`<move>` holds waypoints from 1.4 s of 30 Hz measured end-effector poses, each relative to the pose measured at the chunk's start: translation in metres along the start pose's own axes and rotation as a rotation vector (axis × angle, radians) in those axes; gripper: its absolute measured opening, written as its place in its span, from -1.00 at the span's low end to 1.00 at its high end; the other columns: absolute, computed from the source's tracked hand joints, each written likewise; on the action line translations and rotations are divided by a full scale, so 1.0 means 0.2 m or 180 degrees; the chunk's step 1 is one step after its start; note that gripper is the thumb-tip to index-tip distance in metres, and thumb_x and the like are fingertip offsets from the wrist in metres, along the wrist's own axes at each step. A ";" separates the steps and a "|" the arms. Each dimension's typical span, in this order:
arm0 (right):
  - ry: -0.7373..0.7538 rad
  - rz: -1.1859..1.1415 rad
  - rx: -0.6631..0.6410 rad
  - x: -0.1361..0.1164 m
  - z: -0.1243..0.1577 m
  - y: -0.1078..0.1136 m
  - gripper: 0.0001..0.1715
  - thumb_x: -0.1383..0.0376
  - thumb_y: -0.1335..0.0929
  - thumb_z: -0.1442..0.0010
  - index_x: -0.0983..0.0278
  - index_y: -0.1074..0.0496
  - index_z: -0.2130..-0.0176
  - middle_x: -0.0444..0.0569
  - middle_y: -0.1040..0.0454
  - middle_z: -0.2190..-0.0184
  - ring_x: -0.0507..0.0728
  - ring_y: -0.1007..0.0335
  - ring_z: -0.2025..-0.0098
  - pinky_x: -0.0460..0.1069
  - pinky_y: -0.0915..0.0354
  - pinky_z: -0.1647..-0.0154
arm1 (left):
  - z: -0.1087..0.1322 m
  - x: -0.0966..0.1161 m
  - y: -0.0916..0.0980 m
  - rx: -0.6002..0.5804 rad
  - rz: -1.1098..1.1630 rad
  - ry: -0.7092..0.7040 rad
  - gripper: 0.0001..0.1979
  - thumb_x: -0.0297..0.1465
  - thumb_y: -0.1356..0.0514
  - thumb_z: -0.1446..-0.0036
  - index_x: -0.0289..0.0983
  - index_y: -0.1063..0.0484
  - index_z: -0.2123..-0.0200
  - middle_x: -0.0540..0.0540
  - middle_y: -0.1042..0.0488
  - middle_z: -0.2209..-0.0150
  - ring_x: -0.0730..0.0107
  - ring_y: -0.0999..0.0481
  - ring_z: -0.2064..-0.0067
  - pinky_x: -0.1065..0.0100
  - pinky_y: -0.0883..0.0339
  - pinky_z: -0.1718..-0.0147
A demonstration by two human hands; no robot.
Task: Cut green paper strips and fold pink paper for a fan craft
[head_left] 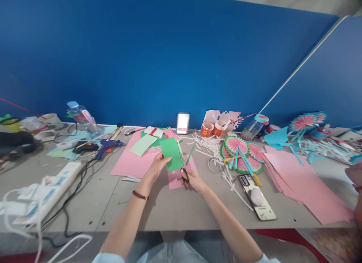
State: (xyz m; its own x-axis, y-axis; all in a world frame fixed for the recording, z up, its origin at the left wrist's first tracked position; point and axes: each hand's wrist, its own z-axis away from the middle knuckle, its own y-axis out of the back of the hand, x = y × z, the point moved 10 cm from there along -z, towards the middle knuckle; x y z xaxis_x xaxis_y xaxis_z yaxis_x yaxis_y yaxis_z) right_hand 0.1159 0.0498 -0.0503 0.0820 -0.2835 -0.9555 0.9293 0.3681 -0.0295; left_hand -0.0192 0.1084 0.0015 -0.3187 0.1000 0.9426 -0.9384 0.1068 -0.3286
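A green paper sheet (172, 154) is pinched at its left edge by my left hand (157, 165), thumb on top. My right hand (193, 180) grips a pair of scissors (185, 175) by the dark handles, at the sheet's lower right edge. A thin green strip (190, 155) stands out to the right of the sheet, close to the scissors. Beneath both hands lies a small pink paper piece (175, 180). Left of them rest a large pink sheet (124, 163) and a pale green sheet (143, 144).
Watermelon-style paper fans (240, 157), white paper strips (207, 143) and a phone (257, 199) lie to the right. Two paper cups (207, 129) stand at the back. On the left are a glue gun (106, 146) and a power strip (53, 191). Another person's hand (355, 176) shows far right.
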 end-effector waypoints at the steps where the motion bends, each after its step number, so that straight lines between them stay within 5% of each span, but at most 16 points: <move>1: -0.0002 0.0009 0.0016 0.00 0.00 0.00 -0.37 -0.24 -0.29 0.01 0.29 -0.34 0.45 -0.19 -0.38 0.68 -0.13 -0.09 0.76 -0.21 0.04 0.80 | 0.00 0.00 0.00 0.0004 0.0002 -0.0006 -0.64 -0.38 -0.37 0.21 -0.32 -0.51 0.25 -0.18 -0.58 0.22 0.17 -0.54 0.20 0.21 -0.35 0.17; 15: -0.0047 0.0087 0.0122 -0.02 0.01 0.01 -0.38 -0.22 -0.30 0.02 0.30 -0.35 0.49 -0.20 -0.36 0.69 -0.13 -0.08 0.76 -0.20 0.02 0.76 | 0.00 -0.01 -0.01 0.0073 -0.0010 0.0090 -0.62 -0.25 -0.36 0.15 -0.33 -0.54 0.24 -0.20 -0.58 0.19 0.11 -0.55 0.16 0.17 -0.36 0.13; 24: -0.0074 0.0122 0.0103 -0.05 0.03 -0.01 -0.41 -0.20 -0.31 0.03 0.29 -0.30 0.49 -0.22 -0.34 0.72 -0.12 -0.06 0.76 -0.19 0.03 0.75 | 0.01 -0.01 0.01 0.0292 -0.0573 0.0043 -0.52 -0.10 -0.38 0.23 -0.35 -0.56 0.30 -0.20 -0.59 0.26 0.13 -0.55 0.26 0.25 -0.39 0.29; 42: -0.0055 0.0160 0.0146 -0.01 0.02 0.01 -0.39 -0.23 -0.29 0.03 0.27 -0.28 0.49 -0.25 -0.31 0.73 -0.13 -0.03 0.78 -0.20 0.05 0.78 | 0.02 -0.01 0.01 0.0235 -0.0658 0.0055 -0.55 -0.12 -0.36 0.18 -0.35 -0.55 0.29 -0.20 -0.59 0.26 0.17 -0.55 0.27 0.27 -0.38 0.28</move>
State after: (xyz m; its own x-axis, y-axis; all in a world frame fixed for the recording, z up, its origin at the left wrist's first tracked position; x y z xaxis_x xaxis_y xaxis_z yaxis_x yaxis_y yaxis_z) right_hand 0.1177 0.0483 -0.0468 0.1350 -0.2811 -0.9501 0.9393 0.3415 0.0324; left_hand -0.0200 0.1042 -0.0009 -0.1167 0.1003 0.9881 -0.9910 0.0543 -0.1225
